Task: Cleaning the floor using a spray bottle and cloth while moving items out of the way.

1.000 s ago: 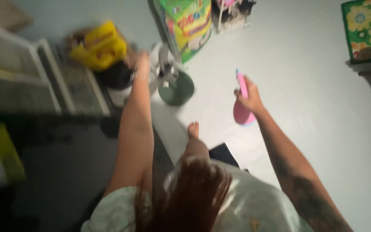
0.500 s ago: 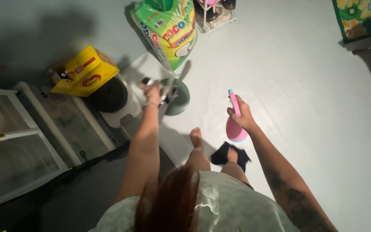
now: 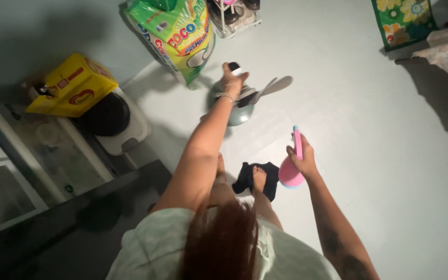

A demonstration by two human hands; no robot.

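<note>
Meanwhile, the left hand [image 3: 233, 79] grips utensils [image 3: 265, 89] over a grey metal pot [image 3: 234, 111]; the right hand [image 3: 301, 158] clasps a pink plastic spray bottle [image 3: 291, 171].

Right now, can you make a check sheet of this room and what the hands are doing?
Surface: pale floor, mostly bare, dim.
Job's things: pink spray bottle; grey-green pot on the floor holding spatulas; small dark object at the left hand, kind unclear.
Clutter: dark cloth underfoot; colourful sack; yellow box over a black round thing.
Grippers: left hand over the pot, gripping the small dark object; right hand gripping the spray bottle.
Cables: nothing seen.
Surroundings: glass-fronted cabinet at left; flowered bag at top right.
</note>
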